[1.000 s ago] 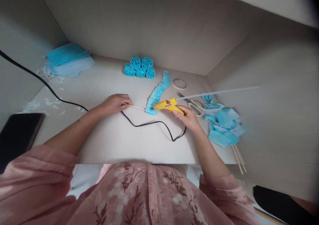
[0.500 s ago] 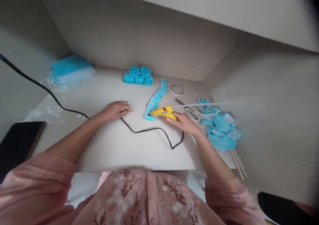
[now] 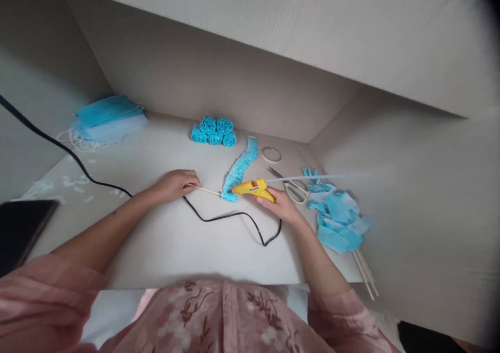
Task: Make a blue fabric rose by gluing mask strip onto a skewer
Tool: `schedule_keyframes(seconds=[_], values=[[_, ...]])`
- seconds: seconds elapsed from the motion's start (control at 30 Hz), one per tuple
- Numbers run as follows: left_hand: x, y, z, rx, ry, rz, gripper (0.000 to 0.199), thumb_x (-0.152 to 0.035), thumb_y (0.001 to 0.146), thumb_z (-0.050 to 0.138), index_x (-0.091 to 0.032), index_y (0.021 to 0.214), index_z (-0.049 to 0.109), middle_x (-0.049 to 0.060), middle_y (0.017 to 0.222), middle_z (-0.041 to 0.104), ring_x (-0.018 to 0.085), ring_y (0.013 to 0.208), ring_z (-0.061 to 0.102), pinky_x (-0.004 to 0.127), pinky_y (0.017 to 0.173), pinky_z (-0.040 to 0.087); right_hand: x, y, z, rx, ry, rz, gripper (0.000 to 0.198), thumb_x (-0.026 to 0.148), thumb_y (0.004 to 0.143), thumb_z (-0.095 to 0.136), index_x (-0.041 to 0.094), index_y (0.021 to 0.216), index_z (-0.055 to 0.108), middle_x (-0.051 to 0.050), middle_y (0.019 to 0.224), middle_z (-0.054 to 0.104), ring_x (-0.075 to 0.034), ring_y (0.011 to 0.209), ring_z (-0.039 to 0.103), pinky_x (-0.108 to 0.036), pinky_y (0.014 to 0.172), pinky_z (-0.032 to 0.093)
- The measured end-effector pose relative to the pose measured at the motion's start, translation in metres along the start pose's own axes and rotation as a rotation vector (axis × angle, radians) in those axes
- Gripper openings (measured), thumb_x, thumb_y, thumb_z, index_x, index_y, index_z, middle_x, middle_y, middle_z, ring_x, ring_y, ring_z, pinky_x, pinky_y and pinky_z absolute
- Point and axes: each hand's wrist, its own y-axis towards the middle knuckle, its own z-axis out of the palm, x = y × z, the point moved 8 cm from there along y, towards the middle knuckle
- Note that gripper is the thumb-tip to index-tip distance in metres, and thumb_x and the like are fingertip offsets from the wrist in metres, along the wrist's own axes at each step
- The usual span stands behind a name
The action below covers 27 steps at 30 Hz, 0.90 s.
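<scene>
Head view: the left hand (image 3: pixel 177 184) pinches a thin, pale wooden stick (image 3: pixel 207 190), the right (image 3: pixel 280 205) grasps a yellow plastic glue gun (image 3: pixel 253 188); between them, neither clearly nearer, a ruffled blue fabric strip (image 3: pixel 239 171) slants lengthwise toward the white surface's (image 3: pixel 175 254) far edge.

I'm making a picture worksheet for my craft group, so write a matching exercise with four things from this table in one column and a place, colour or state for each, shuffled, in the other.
Column one
1. Glue gun
2. Stick
3. Scissors
4. Masks

Column two
A. Piled at the back, far left
B. Held in the left hand
C. Lying down, pale-handled
D. Yellow, held in the right hand

Right pairs: 1-D, 2-B, 3-C, 4-A
</scene>
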Motion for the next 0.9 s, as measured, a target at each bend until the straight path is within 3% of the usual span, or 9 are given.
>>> schedule_keyframes(seconds=[0.33,0.53,0.9], values=[[0.003,0.000,0.001,-0.004,-0.011,0.005,0.025,-0.026,0.098,0.049,-0.019,0.096,0.074,0.005,0.093,0.070,0.015,0.083,0.065,0.023,0.074,0.043,0.000,0.000,-0.005,-0.074,-0.016,0.006,0.040,0.057,0.087,0.063,0.018,0.088,0.069,-0.001,0.071,0.057,-0.015,0.064,0.049,-0.027,0.059,0.038],[0.002,0.000,0.000,-0.018,-0.014,0.014,0.025,-0.027,0.097,0.050,-0.020,0.095,0.074,0.005,0.092,0.070,0.015,0.080,0.065,0.024,0.072,0.043,-0.008,-0.003,-0.012,-0.123,0.133,0.079,0.049,0.064,0.084,0.064,0.019,0.100,0.071,-0.005,0.082,0.068,-0.018,0.065,0.053,-0.029,0.060,0.042],[-0.001,0.000,-0.001,-0.011,0.017,0.018,0.025,-0.023,0.097,0.049,-0.020,0.096,0.074,0.004,0.092,0.070,0.014,0.080,0.064,0.023,0.073,0.043,-0.004,-0.003,-0.007,-0.067,0.071,0.053,0.045,0.060,0.086,0.064,0.017,0.096,0.075,-0.003,0.078,0.066,-0.015,0.064,0.050,-0.027,0.056,0.036]])
